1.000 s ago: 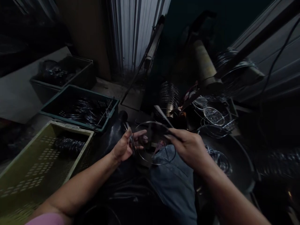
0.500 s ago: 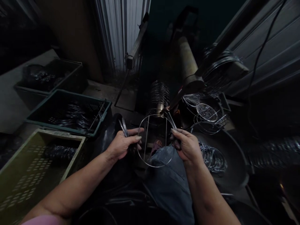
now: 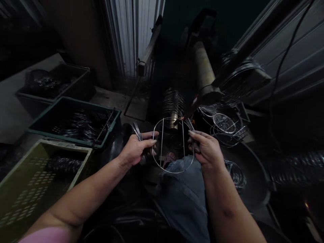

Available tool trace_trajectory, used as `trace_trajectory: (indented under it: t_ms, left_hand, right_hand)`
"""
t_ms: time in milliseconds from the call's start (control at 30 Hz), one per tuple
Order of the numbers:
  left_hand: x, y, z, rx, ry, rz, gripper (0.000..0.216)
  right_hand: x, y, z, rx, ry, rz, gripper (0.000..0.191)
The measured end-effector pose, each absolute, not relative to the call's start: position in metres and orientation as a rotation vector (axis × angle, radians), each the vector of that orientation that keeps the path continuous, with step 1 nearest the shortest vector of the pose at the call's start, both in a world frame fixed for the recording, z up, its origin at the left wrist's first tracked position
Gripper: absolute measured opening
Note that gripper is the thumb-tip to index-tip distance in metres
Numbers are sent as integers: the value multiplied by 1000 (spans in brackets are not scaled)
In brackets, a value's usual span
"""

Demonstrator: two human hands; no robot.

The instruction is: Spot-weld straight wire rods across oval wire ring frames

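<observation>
A round metal wire ring (image 3: pixel 174 172) with two straight wire rods (image 3: pixel 162 145) across it is held between my hands. My left hand (image 3: pixel 134 148) pinches its left side between thumb and forefinger, and a bundle of thin metal rods (image 3: pixel 137 131) sticks up out of the same hand. At the ring's right side, my right hand (image 3: pixel 207 146) is closed with thumb and fingertips on more thin rods (image 3: pixel 189 125); whether it also grips the ring is unclear. The ring's top edge is at the reddish tip of a dark metal arm (image 3: pixel 193 105), contact uncertain.
Behind the ring, many wire rings hang on a metal cylinder (image 3: pixel 174 116). On the left stand a yellow crate (image 3: pixel 87 152), a green crate (image 3: pixel 63 99) of wire pieces and a dark bin (image 3: pixel 87 72). A large round basin (image 3: pixel 264 179) with wire rings is on the right.
Both hands have moved slightly right and up with the ring. The right-hand cross rod now sits farther right, its top near the metal arm's tip.
</observation>
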State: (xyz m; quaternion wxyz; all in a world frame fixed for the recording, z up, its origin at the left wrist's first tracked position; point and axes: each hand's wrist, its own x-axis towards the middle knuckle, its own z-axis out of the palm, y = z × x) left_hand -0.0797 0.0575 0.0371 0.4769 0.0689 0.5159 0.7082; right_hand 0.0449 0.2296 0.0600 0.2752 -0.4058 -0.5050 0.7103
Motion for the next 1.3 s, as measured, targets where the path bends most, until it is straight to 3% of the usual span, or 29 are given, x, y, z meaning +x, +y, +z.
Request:
trace_trajectory:
  t_ms: [500,1300]
  left_hand:
    - [-73,79,35,389,1480,1712,54]
    - [-66,125,43,513,1406,1743,39]
  right_hand:
    - [73,208,42,-1029,-1238,1886,29]
    - [89,238,62,-1192,-1159,1820,30]
